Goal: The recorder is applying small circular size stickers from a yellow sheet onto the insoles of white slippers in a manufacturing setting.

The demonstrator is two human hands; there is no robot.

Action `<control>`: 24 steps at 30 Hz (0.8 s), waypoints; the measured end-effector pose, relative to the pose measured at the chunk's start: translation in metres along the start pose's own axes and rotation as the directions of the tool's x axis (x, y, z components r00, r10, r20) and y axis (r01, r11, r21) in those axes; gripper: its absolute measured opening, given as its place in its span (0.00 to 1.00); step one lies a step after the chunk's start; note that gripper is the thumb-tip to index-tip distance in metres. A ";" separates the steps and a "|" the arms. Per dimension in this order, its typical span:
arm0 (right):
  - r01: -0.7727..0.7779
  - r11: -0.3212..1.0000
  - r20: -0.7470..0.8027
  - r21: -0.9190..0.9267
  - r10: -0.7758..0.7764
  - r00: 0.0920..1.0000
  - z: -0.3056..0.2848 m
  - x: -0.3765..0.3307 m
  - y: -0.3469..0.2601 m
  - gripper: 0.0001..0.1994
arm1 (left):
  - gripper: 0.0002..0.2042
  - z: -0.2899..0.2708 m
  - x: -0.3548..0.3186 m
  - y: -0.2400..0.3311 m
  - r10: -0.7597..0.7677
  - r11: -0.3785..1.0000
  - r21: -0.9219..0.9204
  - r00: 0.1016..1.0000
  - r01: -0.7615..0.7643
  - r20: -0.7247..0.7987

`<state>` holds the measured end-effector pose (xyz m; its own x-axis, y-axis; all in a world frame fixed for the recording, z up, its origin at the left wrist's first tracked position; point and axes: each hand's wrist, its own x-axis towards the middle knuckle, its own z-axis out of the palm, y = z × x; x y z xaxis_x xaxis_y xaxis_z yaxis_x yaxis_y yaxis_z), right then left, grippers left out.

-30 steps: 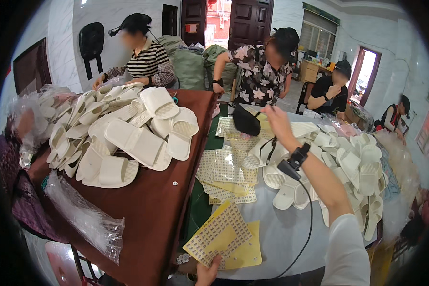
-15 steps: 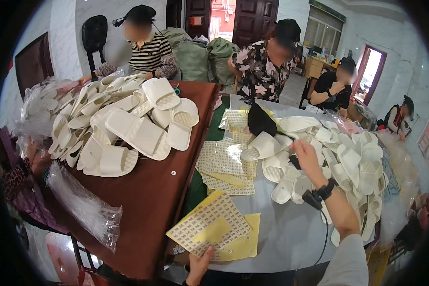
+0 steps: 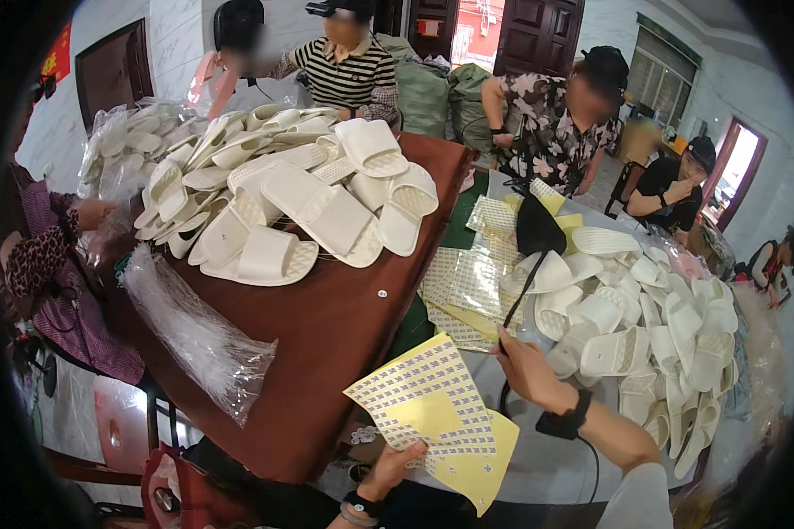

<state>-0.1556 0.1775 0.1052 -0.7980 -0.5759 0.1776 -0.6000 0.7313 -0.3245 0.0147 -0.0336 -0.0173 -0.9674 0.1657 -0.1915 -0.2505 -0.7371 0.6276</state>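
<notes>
Two yellow-backed sheets of small printed stickers are fanned out in my left hand, its thumb pressed on their lower edge. Some stickers are gone from the upper sheet, leaving bare yellow. My right hand is raised above the grey table, fingers closed at a thin black strap. That strap runs up to a black cloth item lying among the sheets. Below my right wrist hangs a black cord. More sticker sheets, some in clear plastic, lie beyond my hands.
White slippers are heaped on the grey table at right. Another slipper pile covers the brown-clothed table at left, beside clear plastic bags. Several people sit or stand around. Green sacks stand behind.
My right hand has come down and left from the slipper heap, and the black strap now stretches to its fingers. The sheets in my left hand have tilted. My view has swung left.
</notes>
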 end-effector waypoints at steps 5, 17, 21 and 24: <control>-0.018 0.998 0.291 -0.060 0.034 0.956 0.054 0.044 0.035 0.19 | 0.21 0.003 0.005 0.001 -0.067 0.997 -0.028 0.996 0.069 0.064; 0.023 0.999 -0.317 -0.035 -0.033 0.948 -0.038 0.313 -0.043 0.14 | 0.16 0.047 -0.013 0.063 -0.020 1.000 0.026 0.987 0.016 0.157; -0.148 0.988 -0.371 -0.053 0.118 0.921 -0.007 0.345 -0.047 0.20 | 0.16 0.043 -0.013 0.070 -0.066 0.994 0.094 0.982 0.050 0.175; -0.307 0.951 -0.446 -0.022 0.265 0.855 0.016 0.352 -0.047 0.24 | 0.19 -0.005 0.007 0.002 -0.188 0.982 0.050 0.977 0.184 0.104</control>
<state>-0.4076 -0.0654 0.1678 -0.8669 -0.1356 0.4797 -0.3272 0.8808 -0.3423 0.0080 -0.0373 -0.0213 -0.9015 0.3689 -0.2262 -0.4255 -0.6601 0.6190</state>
